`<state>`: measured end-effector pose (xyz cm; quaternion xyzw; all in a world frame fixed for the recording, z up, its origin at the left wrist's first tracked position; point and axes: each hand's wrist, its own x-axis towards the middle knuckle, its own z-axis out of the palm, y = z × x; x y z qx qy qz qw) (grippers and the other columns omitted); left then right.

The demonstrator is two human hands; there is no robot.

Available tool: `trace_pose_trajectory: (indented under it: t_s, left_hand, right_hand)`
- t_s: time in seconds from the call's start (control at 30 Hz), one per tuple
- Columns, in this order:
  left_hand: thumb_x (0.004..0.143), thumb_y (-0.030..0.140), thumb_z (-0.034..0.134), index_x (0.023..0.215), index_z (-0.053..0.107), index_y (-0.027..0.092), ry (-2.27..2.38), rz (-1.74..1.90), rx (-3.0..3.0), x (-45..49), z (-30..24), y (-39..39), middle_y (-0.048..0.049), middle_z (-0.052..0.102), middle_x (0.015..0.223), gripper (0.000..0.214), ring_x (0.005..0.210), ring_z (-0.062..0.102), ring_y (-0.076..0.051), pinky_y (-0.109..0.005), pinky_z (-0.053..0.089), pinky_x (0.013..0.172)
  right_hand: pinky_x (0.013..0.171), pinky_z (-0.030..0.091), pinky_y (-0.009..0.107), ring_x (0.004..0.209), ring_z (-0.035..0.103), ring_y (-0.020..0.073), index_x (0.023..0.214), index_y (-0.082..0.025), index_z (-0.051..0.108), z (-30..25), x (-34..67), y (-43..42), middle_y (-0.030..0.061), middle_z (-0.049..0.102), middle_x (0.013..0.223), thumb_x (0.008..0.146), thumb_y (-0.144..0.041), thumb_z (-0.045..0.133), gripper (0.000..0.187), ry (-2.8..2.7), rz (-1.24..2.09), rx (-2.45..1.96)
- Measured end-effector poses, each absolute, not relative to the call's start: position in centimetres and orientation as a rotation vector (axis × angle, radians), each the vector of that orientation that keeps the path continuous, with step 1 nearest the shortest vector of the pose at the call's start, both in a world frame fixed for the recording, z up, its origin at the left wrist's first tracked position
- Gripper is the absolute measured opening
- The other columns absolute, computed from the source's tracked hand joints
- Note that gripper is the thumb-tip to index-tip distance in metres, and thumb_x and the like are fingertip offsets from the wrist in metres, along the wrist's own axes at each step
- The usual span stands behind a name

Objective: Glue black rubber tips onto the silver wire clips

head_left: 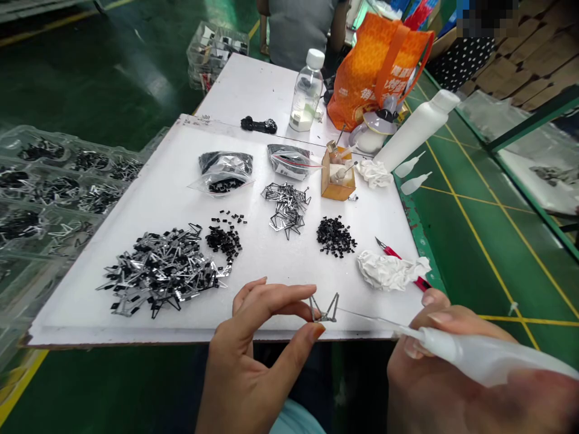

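Note:
Between the thumb and fingers of my left hand (260, 343) is a small bent metal bracket (333, 308), held over the table's front edge. My right hand (452, 361) is wrapped round a white squeeze bottle (479, 355) with a thin needle tip. That tip points left and ends close to the bracket; whether it touches cannot be made out. Beyond my hands lie a pile of small black pieces (335, 236) and a loose heap of similar bent metal brackets (286, 208). Further left sits a large pile of brackets with black pieces on them (163, 271).
Crumpled white tissue (391, 270) and a red craft knife (384, 248) lie at the right. Behind are a wooden box (338, 187), zip bags (226, 172), a clear bottle (306, 93) and an orange bag (371, 72). Parts trays (67, 187) stand left. A person (301, 30) is opposite.

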<state>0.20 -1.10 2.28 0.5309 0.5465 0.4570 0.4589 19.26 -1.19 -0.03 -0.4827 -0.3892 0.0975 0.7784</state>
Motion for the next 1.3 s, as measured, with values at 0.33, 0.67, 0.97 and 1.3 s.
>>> trace_pose_trajectory:
  t_s: [0.33, 0.67, 0.97, 1.3]
  left_hand:
    - [0.089, 0.022, 0.077, 0.111, 0.075, 0.045, 1.344, 1.146, 1.313, 0.1, 2.2, -1.0, 0.011, 0.079, 0.087, 0.032, 0.09, 0.076, -0.018, -0.05, 0.031, 0.128]
    - [0.088, 0.022, 0.077, 0.109, 0.075, 0.047, 1.347, 1.136, 1.304, 0.2, 2.5, -1.2, 0.0129, 0.079, 0.086, 0.033, 0.089, 0.075, -0.016, -0.047, 0.03, 0.128]
    - [0.088, 0.023, 0.077, 0.11, 0.075, 0.047, 1.356, 1.136, 1.285, 0.3, 2.5, -1.1, 0.0123, 0.079, 0.086, 0.032, 0.094, 0.075, -0.018, -0.049, 0.03, 0.128]
    - [0.089, 0.023, 0.076, 0.11, 0.075, 0.05, 1.328, 1.134, 1.273, 0.5, 2.3, -1.1, 0.0136, 0.077, 0.086, 0.035, 0.093, 0.074, -0.016, -0.046, 0.03, 0.127]
  right_hand:
    - [0.107, 0.049, 0.041, 0.07, 0.063, 0.0199, 0.076, -0.021, 0.08, 0.1, 19.7, -1.5, -0.002, 0.055, 0.054, 0.103, -0.068, 0.035, 0.07, -0.849, 0.264, -1.073]
    - [0.102, 0.05, 0.039, 0.075, 0.065, 0.0198, 0.079, -0.021, 0.079, -0.2, 20.3, -2.3, -0.0017, 0.056, 0.056, 0.099, -0.063, 0.042, 0.059, -0.874, 0.342, -1.073]
    - [0.105, 0.05, 0.041, 0.081, 0.069, 0.0222, 0.077, -0.02, 0.079, -0.3, 19.8, -1.7, -0.0005, 0.059, 0.058, 0.101, -0.066, 0.039, 0.065, -0.848, 0.287, -1.056]
    - [0.103, 0.05, 0.037, 0.084, 0.067, 0.0196, 0.082, -0.021, 0.08, -0.3, 19.7, -2.3, -0.0014, 0.061, 0.063, 0.104, -0.059, 0.046, 0.055, -0.806, 0.36, -1.086]
